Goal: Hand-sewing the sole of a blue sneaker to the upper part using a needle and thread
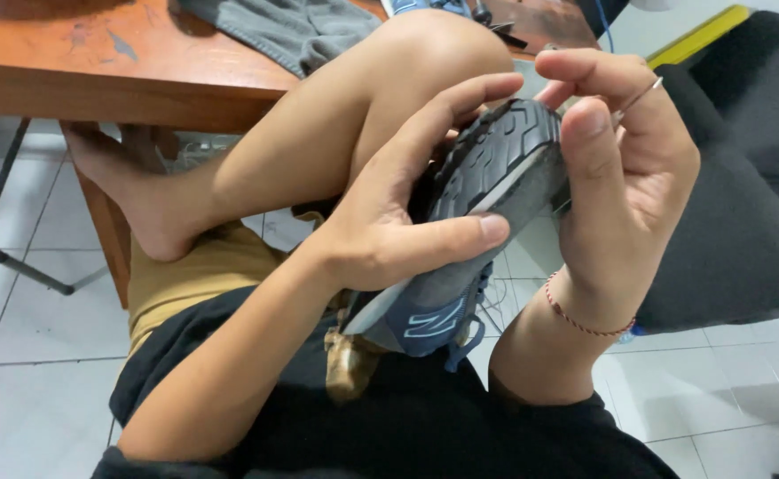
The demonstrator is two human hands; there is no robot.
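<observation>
While left hand [381,231] grips the blue shoe [460,257] sole-up, right hand [625,168] pinches a needle [642,93], fingers curled.

Wooden worktop over a white tiled floor.

The worktop [97,62] is reddish-brown wood with scuffed, paint-marked patches on its surface. A grey cloth [292,31] lies crumpled on it near the front edge, partly hanging over. Further back some dark small items [496,22] lie on it, too cut off to identify. A wooden leg [110,226] and a dark metal frame [8,239] stand on the floor [35,328], whose white tiles run under everything.
</observation>
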